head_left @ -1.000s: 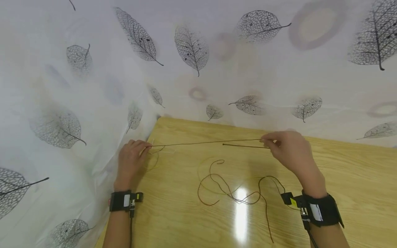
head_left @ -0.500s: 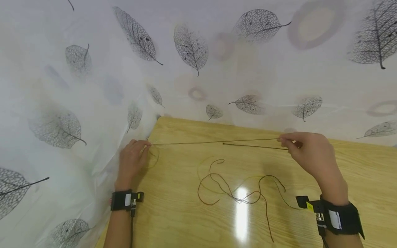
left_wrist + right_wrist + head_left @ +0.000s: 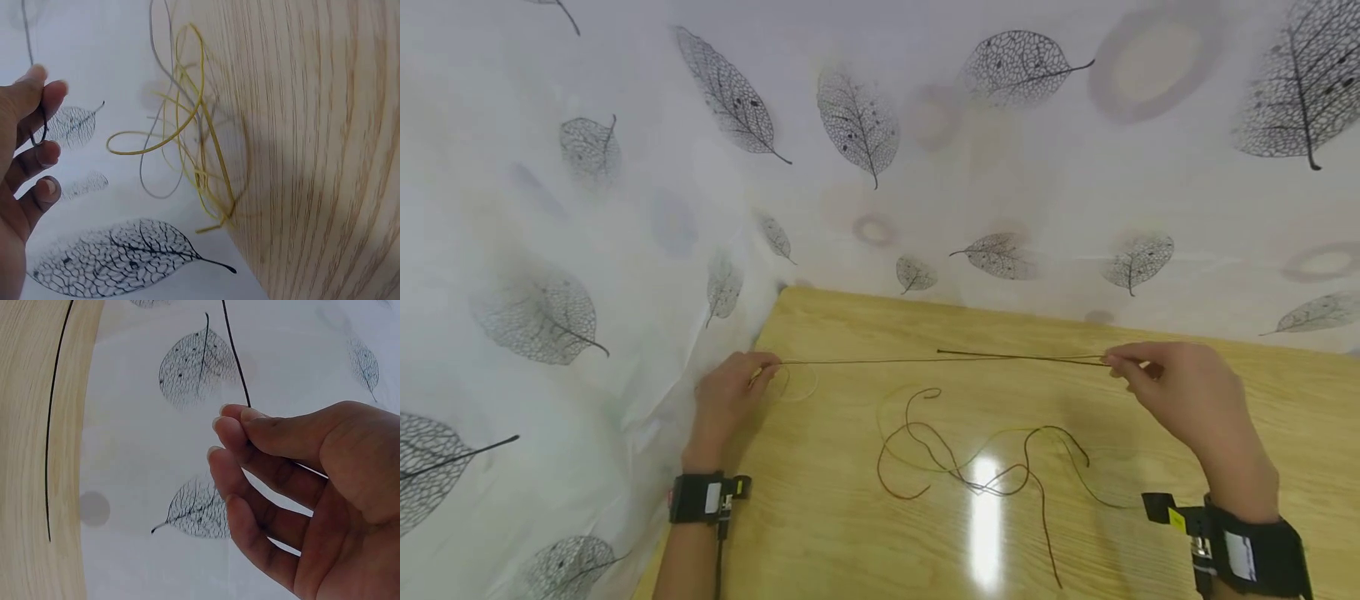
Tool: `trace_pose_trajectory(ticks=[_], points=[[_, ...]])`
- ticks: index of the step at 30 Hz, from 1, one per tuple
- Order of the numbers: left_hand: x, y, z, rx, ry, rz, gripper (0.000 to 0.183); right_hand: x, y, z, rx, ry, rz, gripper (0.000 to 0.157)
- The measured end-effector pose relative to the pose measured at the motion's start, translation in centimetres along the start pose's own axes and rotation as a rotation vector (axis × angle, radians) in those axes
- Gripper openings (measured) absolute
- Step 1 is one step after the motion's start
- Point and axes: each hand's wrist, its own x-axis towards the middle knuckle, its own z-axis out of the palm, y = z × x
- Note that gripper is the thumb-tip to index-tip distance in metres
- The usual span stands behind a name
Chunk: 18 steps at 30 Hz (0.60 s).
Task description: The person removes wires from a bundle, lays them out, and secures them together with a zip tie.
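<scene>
- The left hand enters from the left edge; its thumb and forefinger pinch a dark thread.
- From this pinch, the thread goes up to the top edge, and a short curved part hangs below, close to the fingers.
- In the middle there is a tangle of yellow string, with one wide loop toward the hand.
- A thin grey strand passes among the yellow loops.
- Behind are a white sheet with printed leaves and, on the right, a wood-grain surface.
</scene>
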Motion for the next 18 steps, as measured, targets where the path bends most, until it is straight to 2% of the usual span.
trace_pose_trajectory(ticks=[4, 8, 18], points=[[-0.2, 0.9, 0.6, -0.029, -0.020, 0.052, 0.019, -1.6, 2.4, -0.5, -0.037, -0.104, 0.071, 0.030], [-0.6, 1.9, 1.0, -0.051, -0.045, 0.060, 0.017, -3.8, 5.0, -0.4, -0.066, -0.189, 0.136, 0.033], [-1.6, 4.1, 3.1, -0.195, -0.251, 0.017, 0.012, -8.8, 9.5, 0.9, -0.068, -0.355, 0.216, 0.030]])
